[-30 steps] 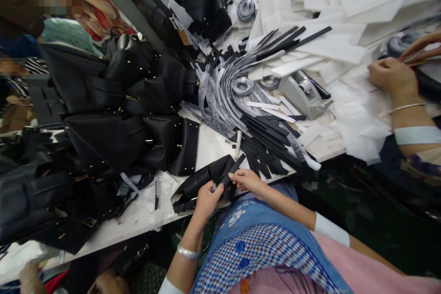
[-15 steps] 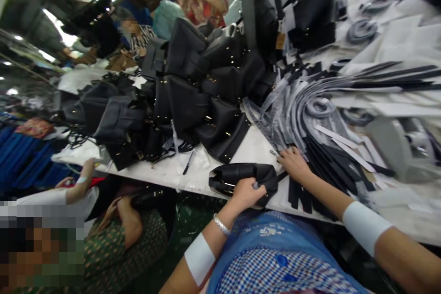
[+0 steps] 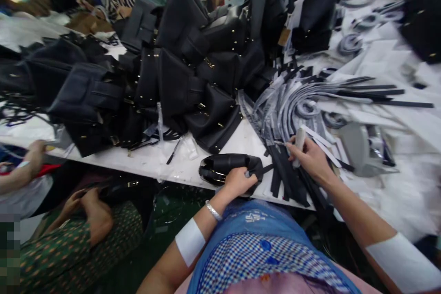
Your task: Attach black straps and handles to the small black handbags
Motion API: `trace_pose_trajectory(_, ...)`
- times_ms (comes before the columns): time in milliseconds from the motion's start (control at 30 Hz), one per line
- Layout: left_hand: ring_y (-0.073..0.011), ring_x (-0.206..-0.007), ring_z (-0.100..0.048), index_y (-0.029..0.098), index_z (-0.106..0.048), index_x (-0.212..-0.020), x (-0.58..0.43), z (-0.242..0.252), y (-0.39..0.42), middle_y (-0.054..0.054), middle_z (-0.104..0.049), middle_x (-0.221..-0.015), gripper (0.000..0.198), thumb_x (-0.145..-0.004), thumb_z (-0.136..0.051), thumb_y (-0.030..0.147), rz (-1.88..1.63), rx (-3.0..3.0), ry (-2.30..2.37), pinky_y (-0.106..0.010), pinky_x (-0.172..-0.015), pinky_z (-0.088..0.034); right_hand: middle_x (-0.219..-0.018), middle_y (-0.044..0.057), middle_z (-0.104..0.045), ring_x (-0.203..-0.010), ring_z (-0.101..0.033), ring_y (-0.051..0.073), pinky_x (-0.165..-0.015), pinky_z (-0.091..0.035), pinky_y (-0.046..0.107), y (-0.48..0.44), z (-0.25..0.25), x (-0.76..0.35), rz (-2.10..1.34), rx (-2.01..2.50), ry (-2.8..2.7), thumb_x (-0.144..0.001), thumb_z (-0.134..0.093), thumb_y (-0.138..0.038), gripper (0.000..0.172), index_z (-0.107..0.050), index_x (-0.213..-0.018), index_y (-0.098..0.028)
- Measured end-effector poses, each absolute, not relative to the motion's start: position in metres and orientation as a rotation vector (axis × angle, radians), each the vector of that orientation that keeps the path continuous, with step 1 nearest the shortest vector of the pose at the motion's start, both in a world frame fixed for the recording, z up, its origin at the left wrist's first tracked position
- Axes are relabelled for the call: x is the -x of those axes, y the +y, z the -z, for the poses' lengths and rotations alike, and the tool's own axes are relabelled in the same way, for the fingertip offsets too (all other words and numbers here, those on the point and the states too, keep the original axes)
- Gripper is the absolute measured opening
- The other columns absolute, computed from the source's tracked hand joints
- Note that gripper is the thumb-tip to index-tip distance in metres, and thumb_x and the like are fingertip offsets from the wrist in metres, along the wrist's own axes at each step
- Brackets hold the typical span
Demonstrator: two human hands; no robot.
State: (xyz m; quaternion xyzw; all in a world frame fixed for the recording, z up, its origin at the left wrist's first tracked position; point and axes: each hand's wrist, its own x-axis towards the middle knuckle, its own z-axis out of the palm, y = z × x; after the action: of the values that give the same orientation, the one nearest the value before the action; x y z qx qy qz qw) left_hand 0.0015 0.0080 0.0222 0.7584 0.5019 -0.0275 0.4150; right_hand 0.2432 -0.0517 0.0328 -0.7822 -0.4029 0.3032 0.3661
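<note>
At the table's front edge lies a small black bag (image 3: 215, 164), its opening showing brass-coloured metal parts. My left hand (image 3: 238, 181) grips the bag's right end, fingers closed on it. A short black strap end (image 3: 268, 167) sticks out to the bag's right. Over the black strips (image 3: 287, 179), my right hand (image 3: 312, 158) is closed around a small tool with a pale grey handle (image 3: 299, 142). Its thin tip points left, and I cannot make out what kind of tool it is.
Black handbags (image 3: 179, 82) are heaped behind the small bag. Coiled grey and black strips (image 3: 299, 101) spread to the right, beside a grey tape dispenser (image 3: 356, 147). At the left, a co-worker's arms (image 3: 94, 211) are near the table edge (image 3: 138, 165). Other people sit across the table.
My right hand has lifted off the strips and turned, and the pale-handled tool now shows in it. The left hand still grips the bag. The camera view has shifted.
</note>
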Motion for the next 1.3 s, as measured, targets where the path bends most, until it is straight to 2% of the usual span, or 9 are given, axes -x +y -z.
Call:
trace_pose_trajectory(100,-0.0154,-0.056,-0.055,0.015,-0.064,-0.067,-0.002,-0.017,0.009,-0.004,-0.064,-0.062,0.028,-0.078,-0.055,0.039,0.058,-1.908,1.216,-0.025,-0.05,-0.028,-0.051,-0.008,-0.039,-0.037,-0.035,0.008,-0.038,-0.029,0.021,-0.078,-0.047,-0.208,-1.168,1.671,-0.665,-0.08,-0.062,-0.05,0.036,-0.055,-0.095,-0.018)
trace_pose_trajectory(200,-0.0147,-0.055,-0.053,0.015,-0.062,-0.065,-0.001,-0.012,0.008,-0.002,-0.061,-0.059,0.028,-0.078,-0.055,0.039,0.052,-1.912,1.196,-0.024,-0.05,-0.027,-0.048,-0.01,-0.036,-0.035,-0.029,0.006,-0.035,-0.024,0.019,-0.097,-0.042,-0.179,-1.257,1.602,-0.509,-0.079,-0.063,-0.051,0.034,-0.054,-0.09,-0.019)
trace_pose_trajectory(467,-0.0143,-0.054,-0.052,0.015,-0.058,-0.062,0.001,-0.012,0.004,-0.001,-0.056,-0.054,0.028,-0.078,-0.054,0.038,0.032,-1.916,1.174,-0.024,-0.049,-0.024,-0.05,-0.006,-0.047,-0.044,-0.043,0.01,-0.045,-0.036,0.02,-0.107,-0.038,-0.146,-1.022,1.821,-0.668,-0.086,-0.055,-0.049,0.029,-0.058,-0.086,-0.019)
trace_pose_trajectory(833,-0.0153,-0.057,-0.054,0.014,-0.061,-0.067,0.007,-0.011,0.004,-0.002,-0.06,-0.06,0.033,-0.081,-0.052,0.043,0.027,-1.876,1.07,-0.024,-0.051,-0.03,-0.054,-0.003,-0.05,-0.051,-0.047,0.013,-0.051,-0.037,0.023,-0.104,-0.042,-0.13,-0.864,1.981,-0.885,-0.087,-0.05,-0.048,0.033,-0.062,-0.087,-0.017)
trace_pose_trajectory(1033,-0.0151,-0.055,-0.057,0.015,-0.061,-0.076,0.014,-0.015,0.011,0.0,-0.062,-0.064,0.033,-0.081,-0.051,0.046,0.108,-1.742,0.914,-0.023,-0.051,-0.037,-0.066,0.0,-0.061,-0.059,-0.053,0.015,-0.056,-0.039,0.023,-0.109,-0.032,-0.123,-0.842,1.979,-0.881,-0.087,-0.052,-0.047,0.036,-0.068,-0.087,-0.015)
trace_pose_trajectory(1300,-0.0147,-0.053,-0.053,0.017,-0.054,-0.058,0.007,-0.009,0.003,0.001,-0.054,-0.052,0.025,-0.075,-0.053,0.036,0.057,-1.782,1.111,-0.023,-0.049,-0.03,-0.068,0.002,-0.064,-0.062,-0.058,0.017,-0.06,-0.043,0.024,-0.112,-0.035,-0.125,-0.837,2.002,-0.754,-0.085,-0.054,-0.05,0.039,-0.07,-0.087,-0.014)
